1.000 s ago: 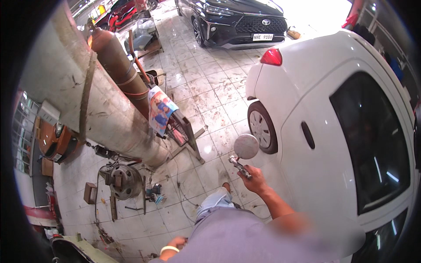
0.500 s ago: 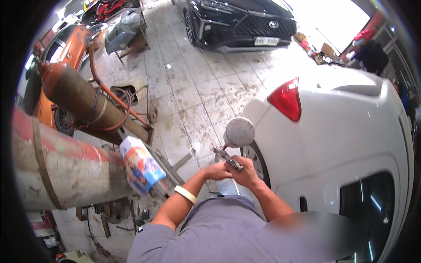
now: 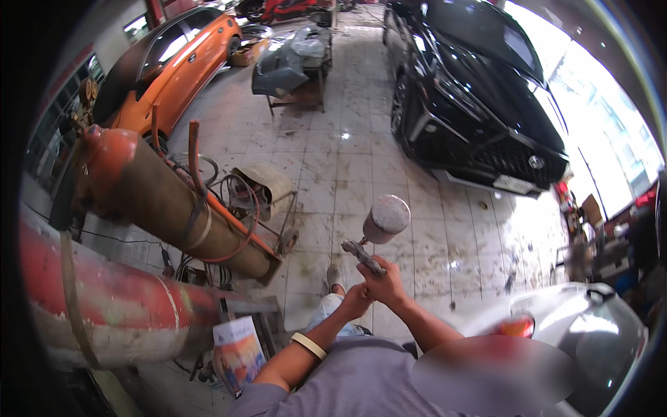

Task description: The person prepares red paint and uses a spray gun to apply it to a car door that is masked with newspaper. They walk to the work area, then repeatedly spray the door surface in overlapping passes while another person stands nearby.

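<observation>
Gripping in the right hand (image 3: 387, 281) a silver-grey metal spray gun (image 3: 361, 256), with fingers curled around its handle, and holding it above the pale, stained tile floor (image 3: 326, 174), with a round, whitish cup (image 3: 389, 219) attached near its front end. Holding the left hand (image 3: 357, 300), ringed at the wrist by a cream band (image 3: 309, 345), close against the right one, with fingers mostly hidden, so unable to tell whether holding anything. Standing between a brown, orange-topped gas cylinder (image 3: 149, 184) at left and a glossy white car (image 3: 556, 313) at lower right, with a black car (image 3: 479, 104) and an orange car (image 3: 184, 59) farther off.
</observation>
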The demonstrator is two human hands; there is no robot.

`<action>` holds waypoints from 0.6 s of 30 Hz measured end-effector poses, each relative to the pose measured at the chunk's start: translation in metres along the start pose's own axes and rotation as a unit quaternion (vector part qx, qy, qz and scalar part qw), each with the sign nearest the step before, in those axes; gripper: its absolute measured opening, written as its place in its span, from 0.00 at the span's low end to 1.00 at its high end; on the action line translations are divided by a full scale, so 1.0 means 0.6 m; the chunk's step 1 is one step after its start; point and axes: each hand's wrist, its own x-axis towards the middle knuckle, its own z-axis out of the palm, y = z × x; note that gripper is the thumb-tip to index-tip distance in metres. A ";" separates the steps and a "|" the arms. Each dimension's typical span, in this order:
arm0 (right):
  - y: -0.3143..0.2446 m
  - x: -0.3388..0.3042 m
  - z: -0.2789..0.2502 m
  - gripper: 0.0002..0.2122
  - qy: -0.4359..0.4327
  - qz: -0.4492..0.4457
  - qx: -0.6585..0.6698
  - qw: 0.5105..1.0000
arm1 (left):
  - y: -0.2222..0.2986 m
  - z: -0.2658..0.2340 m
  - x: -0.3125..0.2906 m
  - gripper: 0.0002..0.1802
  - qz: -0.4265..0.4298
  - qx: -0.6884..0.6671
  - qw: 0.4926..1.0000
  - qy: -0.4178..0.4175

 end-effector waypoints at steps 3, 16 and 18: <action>0.007 0.157 0.008 0.12 -0.029 0.045 0.034 0.998 | -0.024 -0.073 0.149 0.16 0.093 0.024 0.995 0.036; 0.117 0.808 -0.108 0.12 0.014 -0.030 -0.085 0.996 | 0.009 -0.555 0.904 0.26 0.027 0.378 0.868 -0.320; 0.152 0.913 -0.117 0.12 0.029 -0.035 -0.094 0.995 | -0.011 -0.703 1.005 0.28 -0.076 0.460 0.857 -0.219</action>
